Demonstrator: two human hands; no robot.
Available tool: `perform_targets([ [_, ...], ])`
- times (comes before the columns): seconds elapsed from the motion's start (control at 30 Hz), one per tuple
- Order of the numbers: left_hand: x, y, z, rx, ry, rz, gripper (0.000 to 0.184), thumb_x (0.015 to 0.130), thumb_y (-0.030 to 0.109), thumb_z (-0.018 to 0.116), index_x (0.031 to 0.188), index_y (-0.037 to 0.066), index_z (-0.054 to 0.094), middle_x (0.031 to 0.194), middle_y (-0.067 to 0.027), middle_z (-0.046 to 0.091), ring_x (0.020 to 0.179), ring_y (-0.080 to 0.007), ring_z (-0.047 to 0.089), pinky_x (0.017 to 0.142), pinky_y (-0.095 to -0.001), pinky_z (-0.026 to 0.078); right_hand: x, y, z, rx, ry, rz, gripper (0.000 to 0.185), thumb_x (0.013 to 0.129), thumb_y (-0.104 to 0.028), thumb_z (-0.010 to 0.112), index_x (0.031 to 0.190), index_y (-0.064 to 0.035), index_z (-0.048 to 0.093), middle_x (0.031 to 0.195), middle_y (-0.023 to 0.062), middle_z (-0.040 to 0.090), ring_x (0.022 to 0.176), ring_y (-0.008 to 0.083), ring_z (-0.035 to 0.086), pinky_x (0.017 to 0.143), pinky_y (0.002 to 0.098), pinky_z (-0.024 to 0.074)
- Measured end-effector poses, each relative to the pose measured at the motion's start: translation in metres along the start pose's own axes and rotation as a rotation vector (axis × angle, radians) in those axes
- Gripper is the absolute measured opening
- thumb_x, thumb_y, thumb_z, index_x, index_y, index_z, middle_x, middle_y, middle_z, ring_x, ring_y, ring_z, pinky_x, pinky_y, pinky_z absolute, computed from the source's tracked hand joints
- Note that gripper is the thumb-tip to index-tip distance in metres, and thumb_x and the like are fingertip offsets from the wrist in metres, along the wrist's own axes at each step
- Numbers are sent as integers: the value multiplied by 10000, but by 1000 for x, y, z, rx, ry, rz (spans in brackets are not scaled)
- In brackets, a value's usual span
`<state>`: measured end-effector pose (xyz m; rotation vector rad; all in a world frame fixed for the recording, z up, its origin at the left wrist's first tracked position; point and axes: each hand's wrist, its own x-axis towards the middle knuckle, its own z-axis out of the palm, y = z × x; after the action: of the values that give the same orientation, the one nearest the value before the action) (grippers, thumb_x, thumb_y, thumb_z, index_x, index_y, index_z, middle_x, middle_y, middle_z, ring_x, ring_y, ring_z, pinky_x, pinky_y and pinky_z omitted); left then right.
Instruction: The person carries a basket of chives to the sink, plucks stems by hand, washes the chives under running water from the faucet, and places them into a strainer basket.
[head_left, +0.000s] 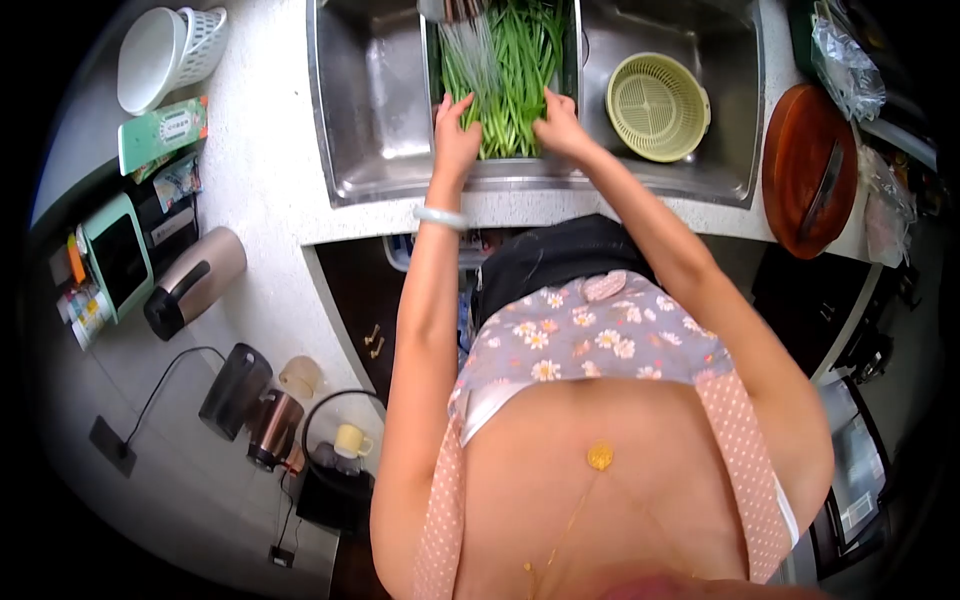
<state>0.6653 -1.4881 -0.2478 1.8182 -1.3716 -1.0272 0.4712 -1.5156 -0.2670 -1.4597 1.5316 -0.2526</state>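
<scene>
Long green leafy vegetables (512, 75) lie in a narrow rectangular container set across the sink (390, 85), between its two basins. Water streams onto them from a faucet head (452, 8) at the top edge. My left hand (457, 135) is at the left side of the greens, thumb and forefinger apart, its fingertips by the container's edge. My right hand (562, 125) is at the right side, fingers curled against the stems. Some of its fingertips are hidden among the greens.
A yellow-green basket (657, 108) sits in the right basin. Farther right, a knife (823, 188) lies on a round wooden board (790, 170). White baskets (150, 60), a green box (162, 133) and a large thermos (205, 275) stand on the left counter.
</scene>
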Motion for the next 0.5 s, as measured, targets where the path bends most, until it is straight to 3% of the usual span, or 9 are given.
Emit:
perform_targets([
  [0.07,21,-7,15,-137,65,-108,553,769,176,639,1211,-104,460,1295,-273,421,1239,-315,396,1002,-361,332,-13,-21,-11,61,99,-80,846,752,-213,573,1375,93,89,1389,332,84,1276,469,209,1064,407,237],
  [0.13,15,-19,23,-256,114,-256,631,772,264,681,1202,-135,448,1302,-297,398,1243,-319,387,997,-351,334,-2,-22,-10,316,130,41,980,757,-351,637,1368,109,25,1390,339,81,1309,428,158,1077,431,192],
  [0.17,19,-2,15,-197,44,-419,704,752,355,711,1156,-166,464,1206,-274,496,1119,-293,507,907,-339,413,18,-10,4,212,149,157,1069,755,-453,664,1358,119,-9,1365,344,169,1251,376,327,1007,439,330],
  [0.27,38,1,15,-456,-174,-592,748,744,395,729,1182,-147,457,1116,-227,559,986,-227,565,806,-320,461,29,-50,20,855,114,685,960,774,-435,668,1342,130,139,1255,318,380,1066,320,523,839,395,480],
  [0.3,42,9,13,-421,-190,-699,664,793,362,687,1200,-114,464,1100,-182,583,957,-218,585,803,-307,470,29,-52,20,1112,-175,494,806,787,-417,670,1280,117,321,1125,266,515,895,279,596,694,342,527],
  [0.33,41,13,8,-568,-194,-645,611,813,336,666,1194,-103,475,1105,-169,584,961,-215,584,809,-305,468,28,-55,22,1023,-82,411,716,792,-413,668,1198,126,425,1073,243,553,928,257,584,722,350,518],
  [0.4,38,23,-2,-865,-205,-503,507,853,282,623,1182,-82,495,1114,-144,587,969,-209,582,822,-300,462,19,-57,10,1067,-94,-43,675,828,-395,631,1201,126,419,1106,223,552,927,229,591,706,345,520],
  [0.43,33,24,0,-930,-166,-451,477,897,273,564,1245,-35,457,1150,-131,572,994,-205,572,842,-316,462,29,-43,10,778,-71,-47,628,875,-409,557,1219,97,417,1128,197,557,988,203,577,779,342,507],
  [0.5,29,16,0,-875,-207,-521,524,894,305,564,1267,-33,420,1203,-143,537,1050,-204,542,874,-327,449,37,-31,13,955,-233,252,644,880,-438,531,1250,73,400,1126,196,564,1035,212,561,866,363,468],
])
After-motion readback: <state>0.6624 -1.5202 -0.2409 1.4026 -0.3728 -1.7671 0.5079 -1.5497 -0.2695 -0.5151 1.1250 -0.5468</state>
